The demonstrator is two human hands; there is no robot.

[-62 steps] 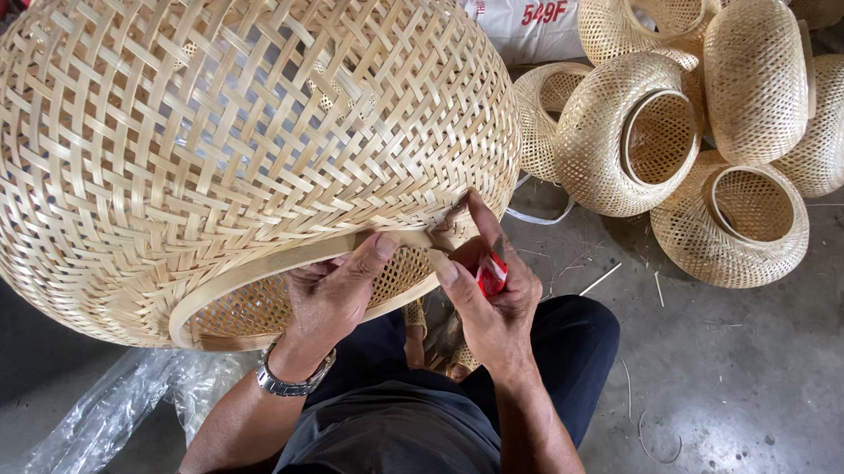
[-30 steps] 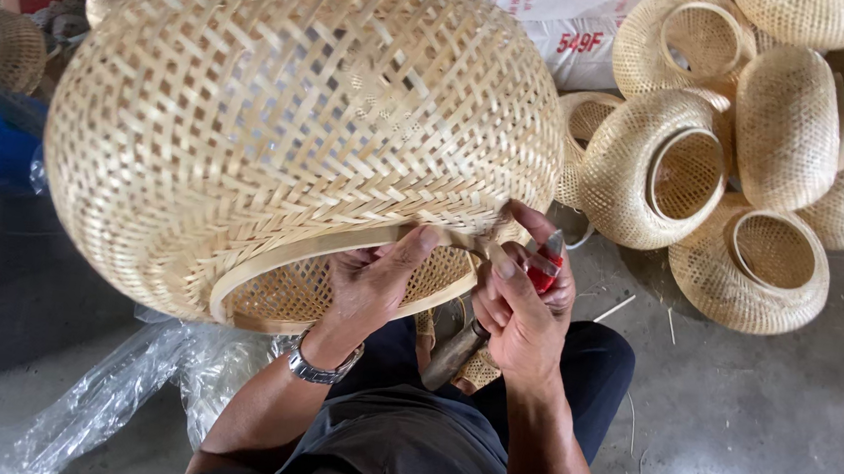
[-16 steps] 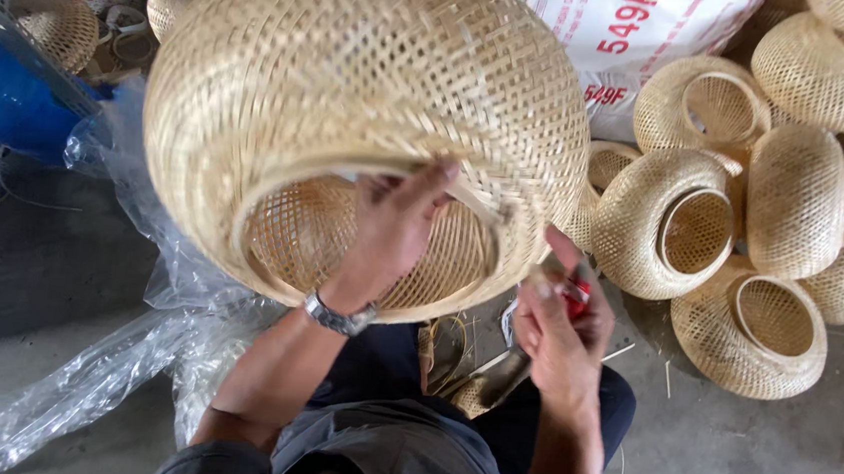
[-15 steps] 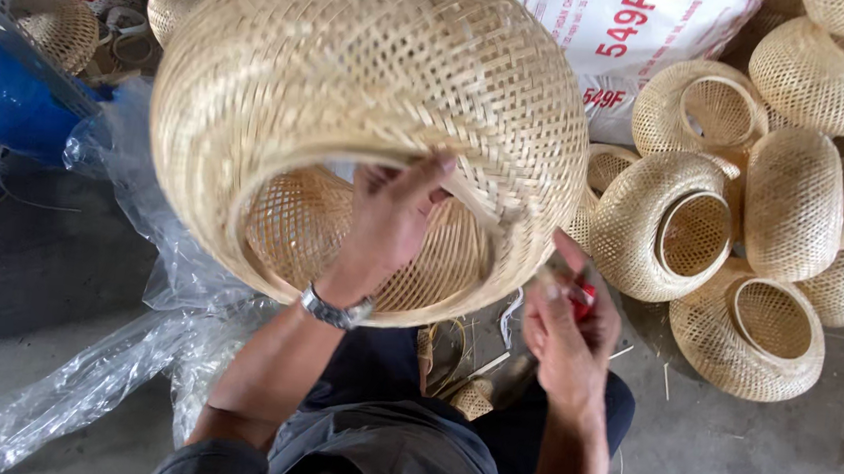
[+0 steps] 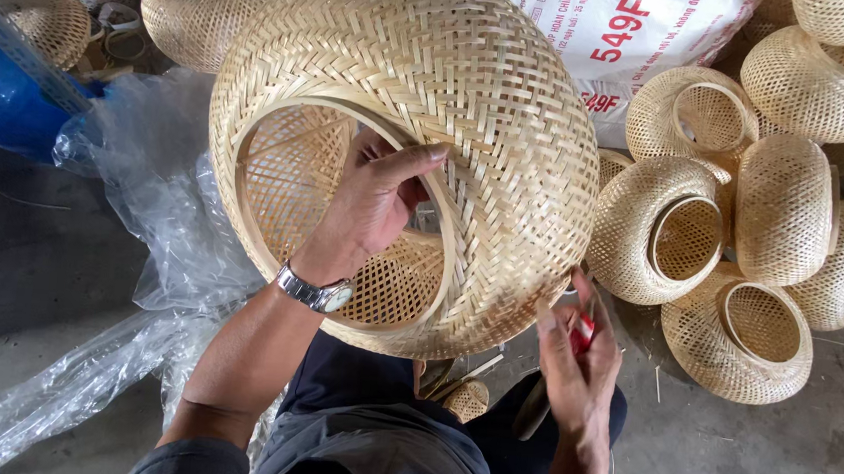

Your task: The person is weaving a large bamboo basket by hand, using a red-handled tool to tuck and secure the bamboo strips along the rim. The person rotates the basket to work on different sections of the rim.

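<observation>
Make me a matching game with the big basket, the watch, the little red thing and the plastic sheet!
Things:
1. big woven basket
2. wristwatch
3. small red tool
4. clear plastic sheet

Places:
A. on the floor at the left
B. in the right hand
C. on the left arm
D. held up by the left hand inside its opening

Pairs: 1-D, 2-C, 3-B, 4-A

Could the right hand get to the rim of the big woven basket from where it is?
Probably yes: the right hand, holding a small red tool, sits just beside the basket, with nothing between it and the rim.
</observation>
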